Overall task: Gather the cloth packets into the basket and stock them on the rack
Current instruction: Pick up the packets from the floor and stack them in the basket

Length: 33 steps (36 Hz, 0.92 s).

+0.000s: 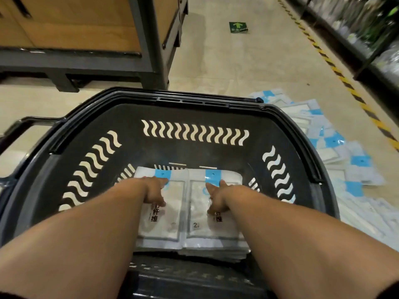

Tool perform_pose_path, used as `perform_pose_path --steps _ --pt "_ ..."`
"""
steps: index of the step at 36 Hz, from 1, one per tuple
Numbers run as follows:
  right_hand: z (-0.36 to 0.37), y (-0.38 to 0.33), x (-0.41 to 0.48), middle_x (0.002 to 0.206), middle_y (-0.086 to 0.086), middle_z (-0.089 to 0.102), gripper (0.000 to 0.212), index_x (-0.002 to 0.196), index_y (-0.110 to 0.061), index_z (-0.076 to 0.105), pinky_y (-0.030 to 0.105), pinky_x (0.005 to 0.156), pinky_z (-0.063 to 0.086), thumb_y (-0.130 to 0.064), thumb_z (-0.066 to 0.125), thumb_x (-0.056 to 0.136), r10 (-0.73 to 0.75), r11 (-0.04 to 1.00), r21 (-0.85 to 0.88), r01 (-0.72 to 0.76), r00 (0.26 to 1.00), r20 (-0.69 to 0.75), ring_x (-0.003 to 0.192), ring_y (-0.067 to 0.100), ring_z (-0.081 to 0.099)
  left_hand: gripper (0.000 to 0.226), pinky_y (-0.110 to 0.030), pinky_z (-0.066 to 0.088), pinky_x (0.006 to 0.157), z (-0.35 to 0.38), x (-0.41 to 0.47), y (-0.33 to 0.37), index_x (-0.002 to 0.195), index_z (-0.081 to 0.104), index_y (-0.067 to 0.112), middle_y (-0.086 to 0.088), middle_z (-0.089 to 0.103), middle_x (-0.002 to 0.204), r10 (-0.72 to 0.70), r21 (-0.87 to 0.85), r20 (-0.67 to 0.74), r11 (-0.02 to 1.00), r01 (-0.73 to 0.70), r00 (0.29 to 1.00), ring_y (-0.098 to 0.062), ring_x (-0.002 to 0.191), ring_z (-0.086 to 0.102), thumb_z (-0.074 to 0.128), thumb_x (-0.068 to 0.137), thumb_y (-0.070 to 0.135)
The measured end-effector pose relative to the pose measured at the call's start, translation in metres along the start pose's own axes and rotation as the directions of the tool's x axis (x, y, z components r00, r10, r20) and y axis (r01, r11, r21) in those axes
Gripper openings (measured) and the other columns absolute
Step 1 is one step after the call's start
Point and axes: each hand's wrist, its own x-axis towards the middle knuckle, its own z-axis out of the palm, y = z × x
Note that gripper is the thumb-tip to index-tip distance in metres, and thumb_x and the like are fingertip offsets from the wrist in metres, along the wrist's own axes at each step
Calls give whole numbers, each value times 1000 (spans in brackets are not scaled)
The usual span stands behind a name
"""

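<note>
A black plastic basket (190,117) with wavy slots fills the middle of the view. Two stacks of white cloth packets with blue tabs lie side by side on its bottom: the left stack (170,223) and the right stack (198,203). My left hand (154,192) rests flat on the left stack, fingers spread. On the right stack lies my right hand (217,199), fingers pointing forward. Neither hand grips a packet. Many more packets (349,160) lie scattered on the floor to the right of the basket.
A dark metal rack with wooden panels (90,29) stands at the upper left, its post right behind the basket. Stocked shelves (367,24) run along the right, behind yellow-black floor tape (336,72). A green arrow sticker (238,27) is on the beige floor.
</note>
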Motion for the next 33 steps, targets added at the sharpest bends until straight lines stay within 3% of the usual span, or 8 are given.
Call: perform_pose_path --steps 2,4,7,10,18,25,30,33 --pt "-19 -5 -10 145 6 53 61 136 -22 55 42 102 48 -50 66 83 -38 998 -48 36 998 -53 113 33 58 87 -39 34 114 -16 -18 10 156 27 30 -1 39 156 -11 -24 -24 1000 10 1000 -27 135 45 73 84 44" --pt "-41 -7 -26 124 7 64 36 114 -18 65 36 90 51 -41 65 86 -89 995 -60 81 985 -149 96 31 58 75 -36 38 110 -32 -37 19 150 40 24 -5 47 149 -30 -48 -94 999 25 995 -27 131 50 75 86 37" --pt "-73 1 -57 130 9 60 41 131 -13 55 39 93 50 -32 59 95 -160 987 -72 144 930 -332 113 32 59 57 -33 44 100 -56 -63 32 139 53 19 -5 59 137 -20 8 -246 1000 22 969 -25 121 56 73 88 34" --pt "-97 13 -84 137 11 55 47 136 -16 49 41 96 47 -36 57 95 -196 979 -49 198 850 -490 123 34 53 62 -33 43 102 -76 -86 44 146 46 21 -4 57 139 -26 16 -378 999 35 925 -26 127 53 68 91 38" --pt "-127 71 -166 149 7 45 67 153 -25 37 43 108 42 -37 58 91 -231 957 -43 288 661 -714 135 31 42 52 -44 47 102 -100 -135 94 141 48 31 -3 58 137 -52 -6 -554 998 58 831 -26 124 54 58 93 48" --pt "-126 169 -211 154 8 38 69 156 -25 29 47 110 40 -41 55 94 -90 986 22 166 634 -768 138 33 36 57 -45 49 98 -117 -170 166 142 45 33 -3 60 136 33 47 -704 999 1 709 -27 123 57 47 93 63" --pt "-108 254 -235 157 5 33 69 157 -26 26 44 110 38 -44 53 96 44 994 98 51 634 -772 140 31 34 47 -43 50 95 -118 -183 244 133 52 34 0 61 133 162 108 -770 986 -123 617 -27 120 58 48 93 60" --pt "-90 310 -247 157 6 32 70 157 -24 25 46 110 40 -46 54 97 133 989 145 -34 641 -756 139 31 34 61 -46 42 107 -112 -177 294 147 40 32 0 42 153 250 156 -765 966 -206 594 -27 135 45 48 94 61"
